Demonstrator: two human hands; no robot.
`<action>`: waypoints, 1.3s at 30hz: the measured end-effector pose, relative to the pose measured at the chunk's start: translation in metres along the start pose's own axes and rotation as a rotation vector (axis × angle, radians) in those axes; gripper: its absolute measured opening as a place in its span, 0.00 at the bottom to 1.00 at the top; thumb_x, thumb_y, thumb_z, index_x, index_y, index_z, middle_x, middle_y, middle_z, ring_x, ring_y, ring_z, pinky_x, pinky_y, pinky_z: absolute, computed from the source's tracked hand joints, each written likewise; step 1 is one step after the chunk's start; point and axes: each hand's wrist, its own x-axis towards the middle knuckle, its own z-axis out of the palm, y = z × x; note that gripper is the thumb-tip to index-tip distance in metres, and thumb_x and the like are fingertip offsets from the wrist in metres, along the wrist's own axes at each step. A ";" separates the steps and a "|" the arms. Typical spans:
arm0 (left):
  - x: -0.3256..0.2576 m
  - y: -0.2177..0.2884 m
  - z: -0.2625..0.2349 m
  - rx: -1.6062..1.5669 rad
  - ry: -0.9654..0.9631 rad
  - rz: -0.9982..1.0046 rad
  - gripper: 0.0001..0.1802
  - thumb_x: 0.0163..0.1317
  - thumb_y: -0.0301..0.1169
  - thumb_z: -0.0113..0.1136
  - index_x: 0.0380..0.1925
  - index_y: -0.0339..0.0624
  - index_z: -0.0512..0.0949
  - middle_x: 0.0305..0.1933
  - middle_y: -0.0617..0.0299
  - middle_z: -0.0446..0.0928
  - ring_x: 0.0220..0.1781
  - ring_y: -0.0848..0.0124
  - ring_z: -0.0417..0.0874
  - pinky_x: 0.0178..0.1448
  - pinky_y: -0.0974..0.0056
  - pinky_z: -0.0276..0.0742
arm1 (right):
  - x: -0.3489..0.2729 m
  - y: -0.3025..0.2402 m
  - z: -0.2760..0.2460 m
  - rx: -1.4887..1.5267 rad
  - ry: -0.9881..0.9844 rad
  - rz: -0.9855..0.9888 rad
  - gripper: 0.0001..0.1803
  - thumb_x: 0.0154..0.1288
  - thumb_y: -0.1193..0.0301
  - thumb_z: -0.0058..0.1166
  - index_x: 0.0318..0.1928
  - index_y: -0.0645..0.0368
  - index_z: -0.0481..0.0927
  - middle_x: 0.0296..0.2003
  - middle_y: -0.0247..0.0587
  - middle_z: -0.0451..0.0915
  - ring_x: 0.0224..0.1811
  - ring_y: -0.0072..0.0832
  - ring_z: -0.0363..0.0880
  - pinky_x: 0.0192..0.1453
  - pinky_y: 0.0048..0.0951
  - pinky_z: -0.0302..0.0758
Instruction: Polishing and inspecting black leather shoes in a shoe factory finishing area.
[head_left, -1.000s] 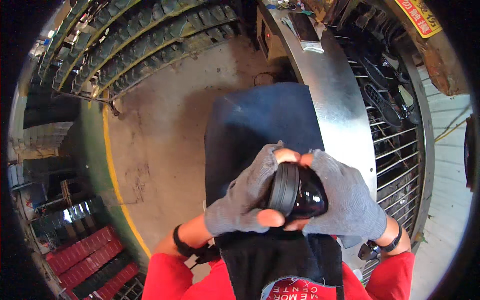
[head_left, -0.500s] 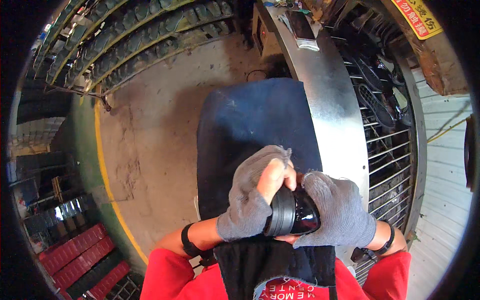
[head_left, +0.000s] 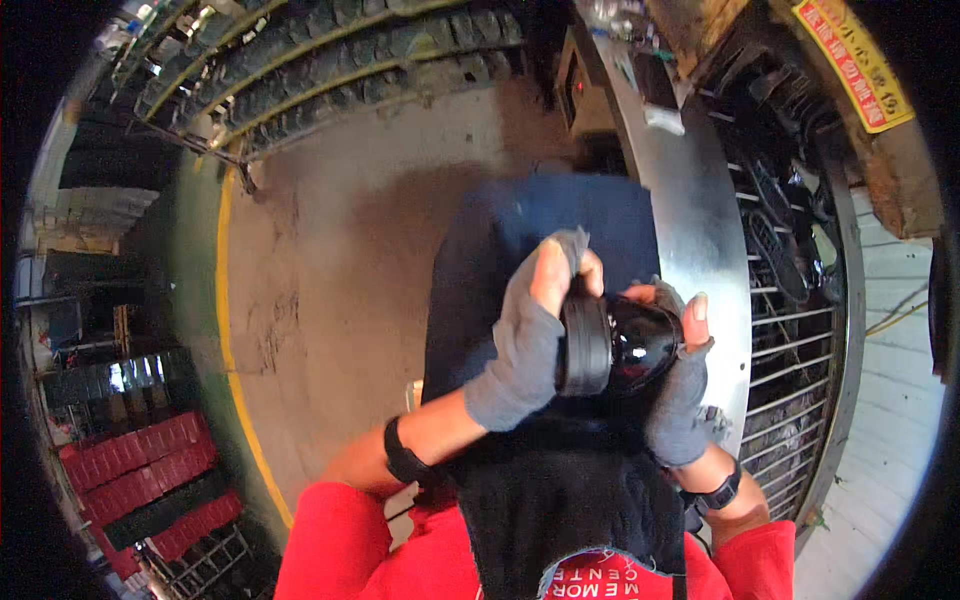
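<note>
A glossy black shoe (head_left: 648,348) is held between my two hands, above a dark blue cloth. Its ridged black sole (head_left: 586,348) faces left, and the shiny rounded toe points toward me. My left hand (head_left: 530,325), in a grey glove that leaves some fingers bare, is closed on the sole side. On the shoe's upper, at the right, my right hand (head_left: 683,375) grips with bare thumb and fingertips showing out of a matching glove. The far end of the shoe is hidden behind the hands.
The dark blue cloth (head_left: 560,225) lies in front of me. Along the right runs a metal ledge (head_left: 695,200), beside a rack of bars (head_left: 790,345) carrying dark soles (head_left: 775,250). Racks of shoe parts (head_left: 370,65) stand at the far left; red panels (head_left: 140,455) are nearer.
Both hands have lifted the shoe a little farther from me, and its toe shows more. My right hand has shifted its hold, with its thumb now extended. The view has also turned slightly.
</note>
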 end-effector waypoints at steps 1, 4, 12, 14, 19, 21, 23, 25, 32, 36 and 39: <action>-0.002 0.000 0.006 0.083 0.050 0.058 0.31 0.84 0.57 0.34 0.39 0.41 0.74 0.38 0.66 0.71 0.43 0.74 0.72 0.55 0.63 0.70 | 0.008 0.009 -0.006 0.051 0.034 0.050 0.46 0.83 0.35 0.25 0.48 0.66 0.85 0.42 0.43 0.88 0.44 0.31 0.87 0.51 0.31 0.82; 0.000 0.013 -0.017 0.237 -0.123 0.592 0.20 0.76 0.47 0.50 0.41 0.38 0.73 0.40 0.62 0.71 0.45 0.70 0.70 0.54 0.63 0.67 | 0.027 -0.056 -0.005 0.054 -0.445 0.113 0.49 0.82 0.33 0.23 0.47 0.66 0.86 0.40 0.45 0.89 0.44 0.31 0.88 0.51 0.32 0.82; 0.043 -0.005 -0.027 -0.389 -0.114 -0.471 0.37 0.77 0.61 0.52 0.66 0.39 0.76 0.58 0.58 0.83 0.54 0.70 0.87 0.59 0.62 0.86 | -0.004 -0.046 0.062 -0.999 -1.299 -1.012 0.40 0.63 0.35 0.56 0.23 0.66 0.84 0.25 0.53 0.81 0.34 0.49 0.77 0.42 0.47 0.75; 0.039 -0.025 -0.029 -0.226 -0.043 -0.370 0.42 0.76 0.67 0.47 0.62 0.37 0.79 0.53 0.56 0.86 0.46 0.68 0.90 0.50 0.63 0.90 | -0.011 0.013 0.055 -0.914 -1.338 -1.033 0.33 0.65 0.39 0.58 0.26 0.61 0.85 0.27 0.48 0.82 0.35 0.46 0.78 0.43 0.46 0.75; 0.012 -0.046 -0.050 -0.494 0.024 -0.361 0.51 0.67 0.79 0.42 0.57 0.39 0.80 0.44 0.61 0.85 0.42 0.69 0.87 0.50 0.60 0.86 | 0.004 -0.043 -0.016 -0.564 -0.786 -0.796 0.20 0.62 0.54 0.69 0.30 0.56 0.78 0.28 0.39 0.76 0.31 0.40 0.79 0.39 0.41 0.77; 0.011 -0.036 -0.047 -0.591 -0.055 -0.463 0.51 0.64 0.80 0.45 0.58 0.41 0.77 0.45 0.61 0.83 0.43 0.68 0.85 0.50 0.62 0.85 | 0.007 -0.036 -0.033 -0.505 -0.419 -0.080 0.17 0.63 0.63 0.71 0.33 0.58 0.76 0.28 0.39 0.73 0.29 0.37 0.75 0.39 0.35 0.75; 0.014 -0.045 -0.044 -0.488 -0.046 -0.324 0.51 0.62 0.81 0.47 0.59 0.44 0.75 0.47 0.61 0.81 0.47 0.68 0.83 0.53 0.63 0.83 | 0.020 -0.014 -0.034 -0.532 -0.463 -0.215 0.18 0.67 0.59 0.68 0.35 0.60 0.75 0.29 0.42 0.73 0.31 0.38 0.75 0.39 0.35 0.73; 0.012 -0.038 -0.033 -0.494 -0.107 -0.390 0.50 0.60 0.82 0.49 0.59 0.47 0.73 0.49 0.60 0.79 0.51 0.67 0.82 0.54 0.62 0.83 | 0.031 -0.003 -0.032 -0.646 -0.566 -0.409 0.21 0.71 0.56 0.63 0.36 0.62 0.74 0.30 0.43 0.72 0.31 0.40 0.74 0.38 0.38 0.72; 0.011 -0.046 -0.032 -0.419 -0.048 -0.334 0.49 0.60 0.81 0.50 0.56 0.47 0.74 0.47 0.58 0.79 0.48 0.67 0.81 0.53 0.62 0.82 | 0.033 0.007 -0.043 -0.616 -0.615 -0.536 0.18 0.78 0.58 0.48 0.38 0.61 0.73 0.30 0.53 0.72 0.35 0.58 0.75 0.40 0.50 0.72; 0.005 -0.045 -0.038 -0.427 0.025 -0.350 0.51 0.62 0.82 0.46 0.58 0.44 0.76 0.52 0.54 0.82 0.51 0.63 0.85 0.57 0.59 0.84 | 0.027 0.010 -0.047 -0.781 -0.606 -0.684 0.19 0.80 0.56 0.47 0.38 0.60 0.74 0.31 0.54 0.73 0.37 0.58 0.77 0.42 0.50 0.74; 0.009 -0.045 -0.049 -0.460 0.046 -0.395 0.51 0.64 0.81 0.42 0.57 0.41 0.78 0.52 0.55 0.84 0.50 0.64 0.87 0.55 0.59 0.86 | 0.012 0.019 -0.056 -0.728 -0.832 -0.149 0.20 0.80 0.54 0.49 0.42 0.60 0.75 0.33 0.52 0.75 0.39 0.54 0.80 0.43 0.46 0.75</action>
